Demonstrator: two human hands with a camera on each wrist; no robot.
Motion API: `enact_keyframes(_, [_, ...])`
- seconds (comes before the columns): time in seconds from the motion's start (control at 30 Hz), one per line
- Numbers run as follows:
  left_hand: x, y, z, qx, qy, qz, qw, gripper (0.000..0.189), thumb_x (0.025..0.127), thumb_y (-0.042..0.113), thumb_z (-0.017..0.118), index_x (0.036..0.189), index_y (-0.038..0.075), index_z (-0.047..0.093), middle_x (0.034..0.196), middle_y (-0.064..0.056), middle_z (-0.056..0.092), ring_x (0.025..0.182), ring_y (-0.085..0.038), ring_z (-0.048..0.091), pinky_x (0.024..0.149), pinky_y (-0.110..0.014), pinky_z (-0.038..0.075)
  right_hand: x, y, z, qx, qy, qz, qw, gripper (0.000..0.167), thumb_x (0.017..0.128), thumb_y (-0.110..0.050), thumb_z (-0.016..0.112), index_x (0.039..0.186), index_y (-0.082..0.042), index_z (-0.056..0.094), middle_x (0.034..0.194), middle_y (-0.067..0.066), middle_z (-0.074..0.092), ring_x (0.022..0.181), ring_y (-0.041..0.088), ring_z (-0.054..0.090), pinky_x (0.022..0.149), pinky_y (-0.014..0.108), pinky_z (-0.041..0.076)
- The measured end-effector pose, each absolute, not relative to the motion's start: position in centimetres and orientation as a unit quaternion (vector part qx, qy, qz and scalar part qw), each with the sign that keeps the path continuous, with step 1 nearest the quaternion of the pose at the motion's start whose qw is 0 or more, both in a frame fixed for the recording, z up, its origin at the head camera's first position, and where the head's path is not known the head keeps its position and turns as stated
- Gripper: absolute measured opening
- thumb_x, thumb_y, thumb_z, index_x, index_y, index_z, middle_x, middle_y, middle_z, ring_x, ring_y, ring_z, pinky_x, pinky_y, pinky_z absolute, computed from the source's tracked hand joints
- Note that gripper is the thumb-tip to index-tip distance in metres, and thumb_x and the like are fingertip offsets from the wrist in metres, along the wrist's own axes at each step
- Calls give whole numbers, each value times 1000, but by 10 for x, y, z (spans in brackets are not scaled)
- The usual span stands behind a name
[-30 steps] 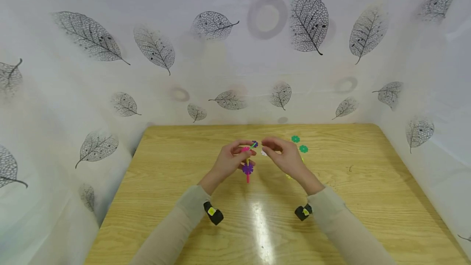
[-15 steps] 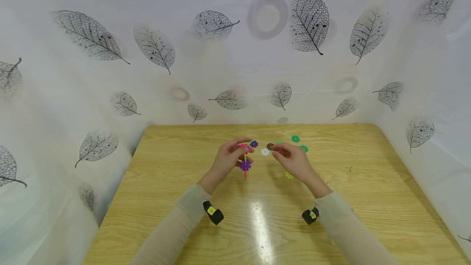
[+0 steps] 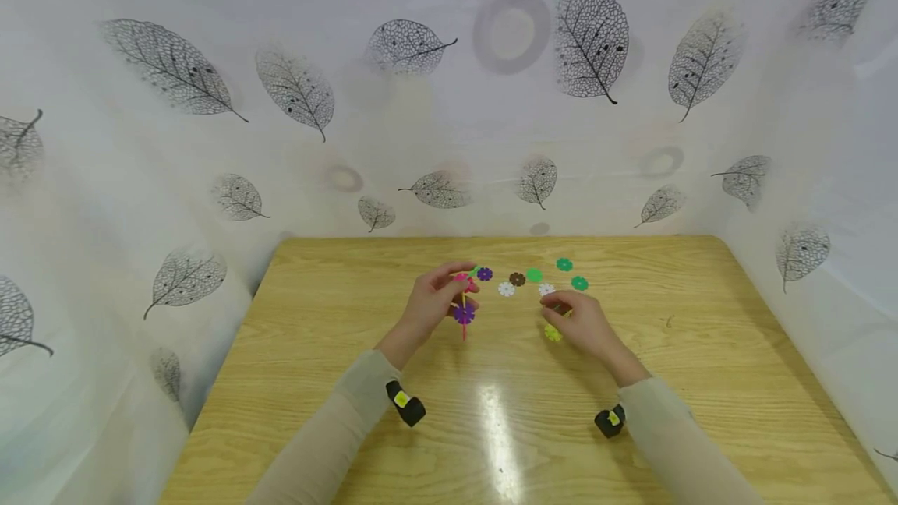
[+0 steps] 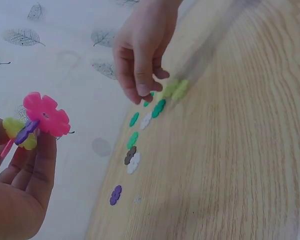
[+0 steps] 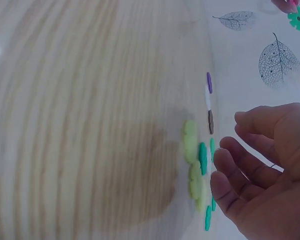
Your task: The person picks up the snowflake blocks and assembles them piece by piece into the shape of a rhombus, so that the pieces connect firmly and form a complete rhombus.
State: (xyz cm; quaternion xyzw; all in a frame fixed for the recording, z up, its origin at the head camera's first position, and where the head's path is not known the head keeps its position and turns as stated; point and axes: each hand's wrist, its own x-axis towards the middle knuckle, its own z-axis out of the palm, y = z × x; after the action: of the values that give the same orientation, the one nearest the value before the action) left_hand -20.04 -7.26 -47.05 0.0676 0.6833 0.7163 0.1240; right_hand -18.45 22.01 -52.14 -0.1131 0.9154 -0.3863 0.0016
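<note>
The left hand (image 3: 426, 304) pinches joined flower discs (image 3: 464, 314) above the surface (image 3: 337, 294), likely keeping them steady. The right hand (image 3: 584, 323), fingers loosely apart and holding nothing, hangs near the yellow discs (image 3: 552, 333); other discs (image 3: 517, 279) lie toward the far edge (image 3: 393, 241), probably for easy reach.

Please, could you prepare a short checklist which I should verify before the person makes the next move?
1. The left grip holds the joined flower discs: ok.
2. The joined flower discs are lifted off the table: ok.
3. The right grip is free to pick: ok, it holds nothing.
4. The yellow discs are fully visible from the head: not ok, the right grip partly covers them.
5. The brown disc is uncovered: ok.
6. All joints are tight: cannot tell.
</note>
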Motion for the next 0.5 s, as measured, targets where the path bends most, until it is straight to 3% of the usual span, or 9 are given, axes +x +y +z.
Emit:
enact_keyframes(0.33, [-200,-76,-472,71,663,732,138,33,107,9,58,139,3,66,103,-13,81,76,-11,78,64,-25,64,-180,231,-526,-119,927,-355,21,22,99,-14,74,115,0,76,104,12,75,86,16,62,72,25,52])
enact_keyframes(0.5, [-200,-76,-470,67,657,736,145,34,107,10,58,139,3,66,103,-11,81,76,-10,78,64,-24,64,-178,232,-526,-123,928,-349,41,29,94,-14,78,118,2,75,102,13,71,82,16,55,68,24,48])
